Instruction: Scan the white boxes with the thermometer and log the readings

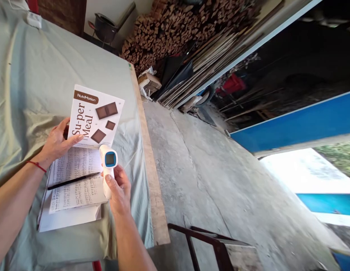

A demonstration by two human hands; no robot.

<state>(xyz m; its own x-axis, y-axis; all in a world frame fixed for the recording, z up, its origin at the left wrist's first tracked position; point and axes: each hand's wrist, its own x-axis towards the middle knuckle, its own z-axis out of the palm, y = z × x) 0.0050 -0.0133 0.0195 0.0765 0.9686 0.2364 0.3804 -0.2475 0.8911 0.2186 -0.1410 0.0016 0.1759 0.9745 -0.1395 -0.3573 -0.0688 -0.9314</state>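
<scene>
My left hand (60, 139) grips the lower left edge of a white box (90, 130) printed "NutriMotion Su-per Meal" with brown chocolate squares, its thumb across the front. In my right hand (120, 186) is a white infrared thermometer (108, 171), fingers wrapped round its handle. Its blue-framed screen faces me, and its head is just below the box's lower edge. Beneath both lie handwritten sheets (79, 195) on a stack of paper. A black pen (70, 181) rests across the writing. Whether a finger presses the thermometer's trigger is hidden.
The table wears a rumpled grey-green cloth (36, 75), with a bare wooden edge (148, 162) on its right. Beyond are stacked firewood (166, 37), a dark pot (104, 28) and leaning boards (203, 60). A dark metal frame (203, 239) stands on the concrete floor (209, 165).
</scene>
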